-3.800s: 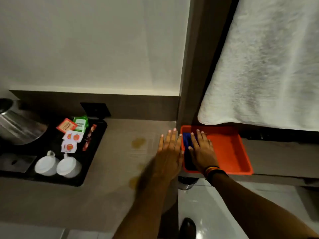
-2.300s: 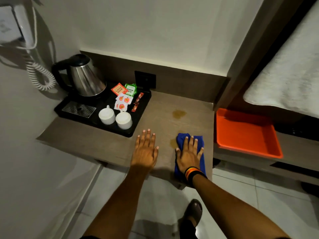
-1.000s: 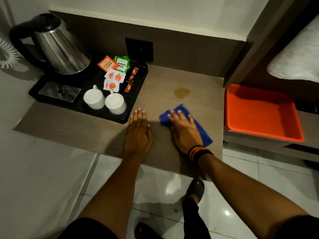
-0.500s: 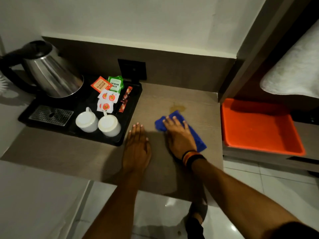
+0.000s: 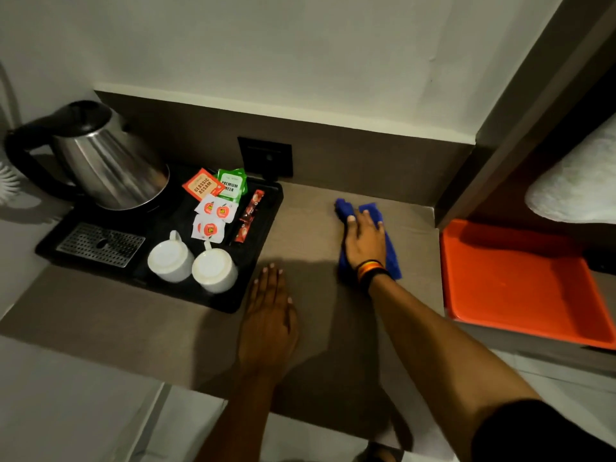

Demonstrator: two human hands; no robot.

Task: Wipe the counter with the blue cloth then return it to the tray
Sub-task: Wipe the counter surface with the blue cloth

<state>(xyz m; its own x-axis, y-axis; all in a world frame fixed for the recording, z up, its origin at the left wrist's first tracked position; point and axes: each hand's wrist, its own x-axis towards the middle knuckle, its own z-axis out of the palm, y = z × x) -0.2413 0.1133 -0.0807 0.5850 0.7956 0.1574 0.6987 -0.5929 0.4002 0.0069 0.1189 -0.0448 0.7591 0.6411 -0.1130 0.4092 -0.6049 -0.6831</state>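
The blue cloth (image 5: 392,258) lies flat on the brown counter (image 5: 310,225), near its back right corner. My right hand (image 5: 363,241) presses down on the cloth with fingers spread, covering its middle; blue shows beyond the fingertips and beside the wrist. A striped band circles that wrist. My left hand (image 5: 270,321) rests palm down on the bare counter near the front edge, holding nothing. The orange tray (image 5: 520,288) sits empty on a lower shelf to the right of the counter.
A black tray (image 5: 256,285) on the counter's left holds a steel kettle (image 5: 110,165), two upturned white cups (image 5: 193,265) and tea sachets (image 5: 216,201). A black wall socket (image 5: 265,156) is behind. A white towel (image 5: 580,191) hangs above the orange tray.
My right hand has pushed the blue cloth away from me toward the back wall, over the spot where the brown stain showed. My left hand has stayed flat near the front edge.
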